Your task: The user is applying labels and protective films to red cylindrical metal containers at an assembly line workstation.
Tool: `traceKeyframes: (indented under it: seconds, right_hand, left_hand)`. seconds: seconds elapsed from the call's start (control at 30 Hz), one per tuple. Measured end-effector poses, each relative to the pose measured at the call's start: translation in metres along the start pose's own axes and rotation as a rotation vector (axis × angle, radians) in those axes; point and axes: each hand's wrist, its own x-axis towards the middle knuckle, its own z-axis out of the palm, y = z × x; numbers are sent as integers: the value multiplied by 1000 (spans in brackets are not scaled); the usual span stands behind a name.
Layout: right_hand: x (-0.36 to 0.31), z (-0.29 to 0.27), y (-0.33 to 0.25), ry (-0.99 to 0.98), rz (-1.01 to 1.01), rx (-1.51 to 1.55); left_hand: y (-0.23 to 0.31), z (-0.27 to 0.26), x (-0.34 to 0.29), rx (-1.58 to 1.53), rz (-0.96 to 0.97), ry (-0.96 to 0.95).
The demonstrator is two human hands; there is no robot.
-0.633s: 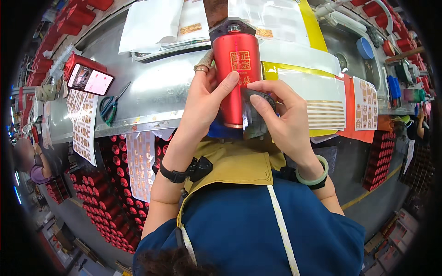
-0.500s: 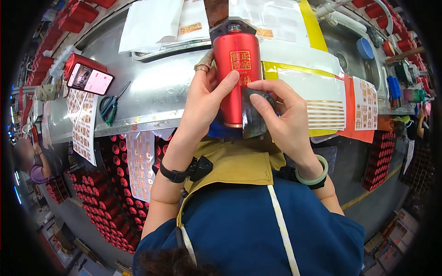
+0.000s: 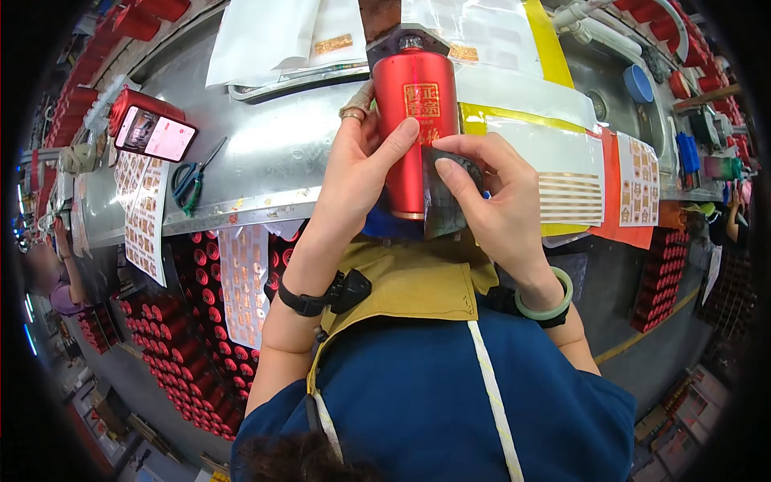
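Observation:
A glossy red bottle (image 3: 414, 104) with gold markings lies before me, its neck pointing away and seated against a dark notched holder (image 3: 438, 42). My left hand (image 3: 365, 153) is closed round the bottle's left side, thumb pressed on top and a wrapped fingertip beyond. At the bottle's right side my right hand (image 3: 494, 173) is closed, thumb and index finger pinching a dark, thin film-like piece (image 3: 444, 205) against the lower red surface. The other right fingers are curled behind and partly hidden. Something blue shows beneath the bottle's base.
A metal worktop (image 3: 273, 153) carries white sheets (image 3: 261, 40), gold-striped sheets (image 3: 566, 189) and a yellow sheet (image 3: 550, 44). To the left lie scissors (image 3: 193, 181), a phone (image 3: 155, 133) and sticker sheets (image 3: 147, 225). Stacked red bottles (image 3: 181, 353) stand below; another person (image 3: 68, 281) is far left.
The bottle has shifted very slightly to the right, and the right fingers with the dark film have adjusted a little. Both hands keep their grip.

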Motion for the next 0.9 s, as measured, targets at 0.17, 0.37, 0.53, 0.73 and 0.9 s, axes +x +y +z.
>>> traceKeyframes:
  seconds: [0.17,0.37,0.53,0.73,0.9]
  right_hand:
    - [1,0,-6,9,-22,-36]
    - [1,0,-8,-1,-33,-95]
    - [2,-4,-5,-59,-4,12]
    - [55,-32,-6,-67,120,330]
    - [78,-8,8,-113,224,154]
  left_hand:
    - [0,-1,1,9,-12,2]
    - [1,0,0,12,-2,-1]
    - [1,1,0,26,0,15]
    - [8,-1,-1,-166,-54,23]
    - [2,8,-2,114,30,38]
